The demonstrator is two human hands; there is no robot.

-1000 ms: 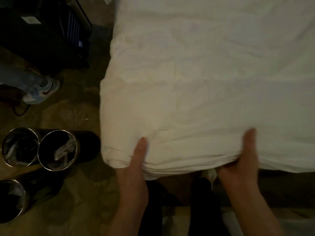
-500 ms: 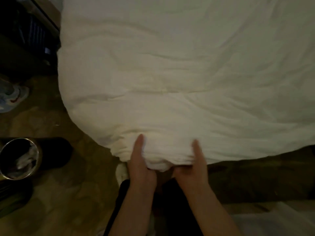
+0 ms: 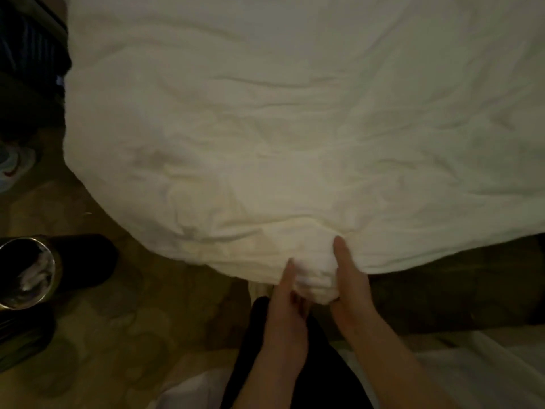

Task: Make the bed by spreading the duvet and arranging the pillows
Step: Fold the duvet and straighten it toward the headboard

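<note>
Dim warm light falls on a patterned tan floor [image 3: 138, 335] with the white duvet [image 3: 295, 143] filling most of the view above it. Both hands meet at the duvet's near edge, close to its rounded corner, where a small wad of white cloth is bunched between them. On the left hand [image 3: 284, 317] the thumb lies up along the left side of the wad and the fingers curl under it, so the hand is closed on the fabric. On the right hand [image 3: 351, 290] the thumb is pressed on top of the duvet and the palm cups the wad's right side; its fingers are hidden beneath the cloth, so this hand also grips the duvet. The two hands are just beside each other with only the gathered cloth between. Below them the person's dark trouser legs [image 3: 295, 379] run to the bottom edge, and pale fabric shows either side of them. From the grip the duvet spreads outward, wrinkled, over the bed and curves down on the left toward the floor. Right of the hands a dark band [image 3: 457, 290] shows under the duvet's edge; what it is cannot be told. At far left a round metal-rimmed bin [image 3: 26, 273] stands on the floor with crumpled pale material inside. Farther up the left edge a light sneaker [image 3: 16, 166] with a red mark is partly in view
</note>
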